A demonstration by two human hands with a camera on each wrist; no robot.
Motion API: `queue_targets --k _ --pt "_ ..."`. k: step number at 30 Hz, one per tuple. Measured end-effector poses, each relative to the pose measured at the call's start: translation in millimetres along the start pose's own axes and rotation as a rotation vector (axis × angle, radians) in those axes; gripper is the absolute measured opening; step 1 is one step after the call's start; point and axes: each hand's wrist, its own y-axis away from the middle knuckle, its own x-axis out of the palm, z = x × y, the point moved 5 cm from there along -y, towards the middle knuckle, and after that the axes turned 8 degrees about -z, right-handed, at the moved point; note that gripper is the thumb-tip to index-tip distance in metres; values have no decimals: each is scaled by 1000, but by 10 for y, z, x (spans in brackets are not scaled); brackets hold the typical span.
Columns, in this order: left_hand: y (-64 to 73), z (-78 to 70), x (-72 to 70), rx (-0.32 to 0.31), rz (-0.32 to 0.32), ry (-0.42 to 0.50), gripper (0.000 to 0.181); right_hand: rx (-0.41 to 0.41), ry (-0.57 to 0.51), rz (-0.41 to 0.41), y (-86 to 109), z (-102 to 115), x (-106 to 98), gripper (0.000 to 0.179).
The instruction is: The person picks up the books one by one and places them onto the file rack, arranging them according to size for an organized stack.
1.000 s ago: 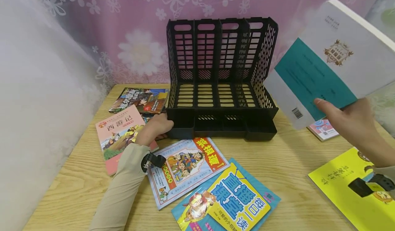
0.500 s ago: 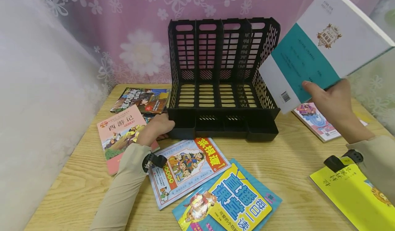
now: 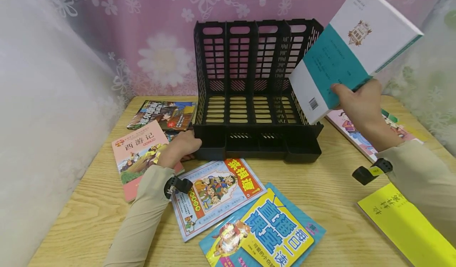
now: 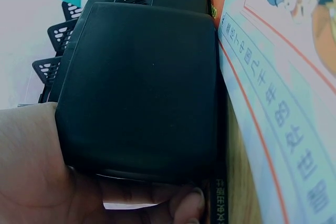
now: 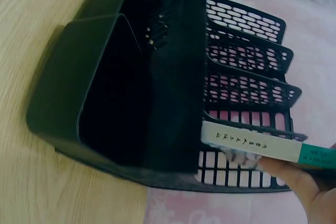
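Note:
A black file rack (image 3: 254, 131) with upright dividers stands at the back of the wooden table. My left hand (image 3: 183, 145) grips its front left corner, the fingers curled round the side of the small front bin (image 4: 142, 87). Raised at the rack's right end, my right hand (image 3: 363, 100) holds a thick white and teal book (image 3: 343, 57) tilted, thumb on the back cover and fingers hidden behind it. In the right wrist view, the book's spine (image 5: 252, 142) is at the rack's outermost slot. The book's lower corner overlaps the rack's right wall in the head view.
Left of the rack lie a pink book (image 3: 142, 156) and a dark comic-style book (image 3: 162, 115). In front are a light blue book (image 3: 215, 195) and a teal and yellow one (image 3: 263, 231). A yellow book (image 3: 402, 219) and a pink-purple book (image 3: 343, 126) lie right.
My right hand has carried the white and teal book leftward to the rack's right end, uncovering more of the pink-purple book. The left hand stays on the rack's corner.

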Motion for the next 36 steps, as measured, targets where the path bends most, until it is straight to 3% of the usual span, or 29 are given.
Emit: queue_targets --k 12,16,22,28,36 --pt "4 -8 -22 8 0 -13 65 19 -7 -36 -66 -205 405 58" --pt "-12 -16 -20 5 -13 -32 64 26 35 -58 -97 -290 514 56" --pt "-33 -15 -19 -5 -37 -34 63 -25 132 -131 -163 -345 608 43" --pt "-34 -16 -12 -5 -28 -20 64 -39 196 -151 -178 -392 657 27" --pt "-35 12 -2 3 -22 -13 64 -6 235 -137 -221 -470 719 30"
